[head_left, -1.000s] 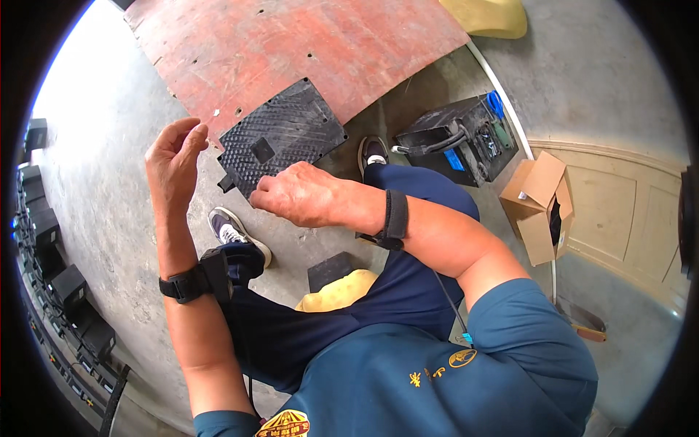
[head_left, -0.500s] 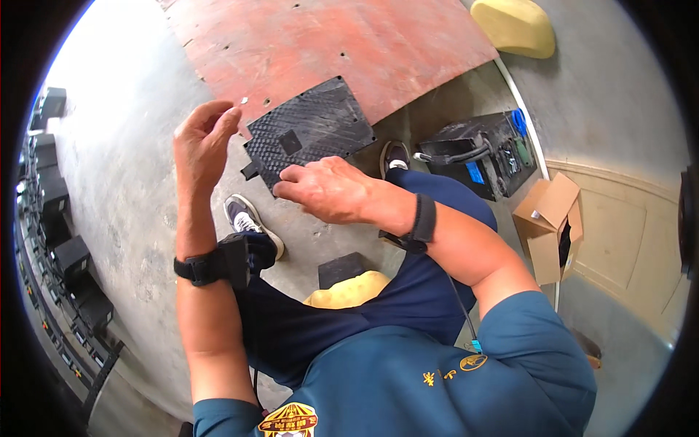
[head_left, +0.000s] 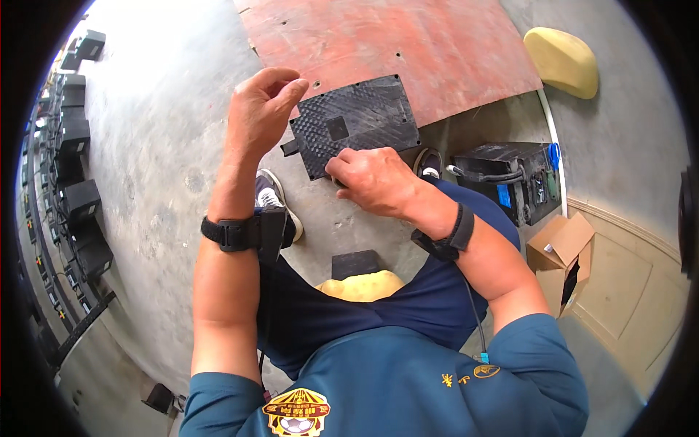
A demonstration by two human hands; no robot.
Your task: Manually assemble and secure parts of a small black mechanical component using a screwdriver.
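Note:
A black, textured flat panel (head_left: 378, 109) with small holes along its rim and a square patch lies in front of me, its far side over the red board (head_left: 466, 65). My left hand (head_left: 263, 109) is raised at the panel's left side, thumb and forefinger closed in a pinch; whatever they hold, if anything, is too small to make out. Over the panel's near edge is my right hand (head_left: 375, 178), its fingers curled together. What lies between those fingers is mostly hidden by the hand.
On the right stands a black toolbox (head_left: 480, 156) with hand tools and blue-handled scissors (head_left: 555, 155). An open cardboard box (head_left: 557, 251) is nearer. A yellow pad (head_left: 561, 62) lies at far right. Several black boxes (head_left: 80, 200) line the left. My shoes (head_left: 269, 191) flank the panel's near side.
The whole view has shifted, so the scene sits farther right. My left hand has moved slightly farther away against the panel. My right hand stays by its near edge, fingers still curled.

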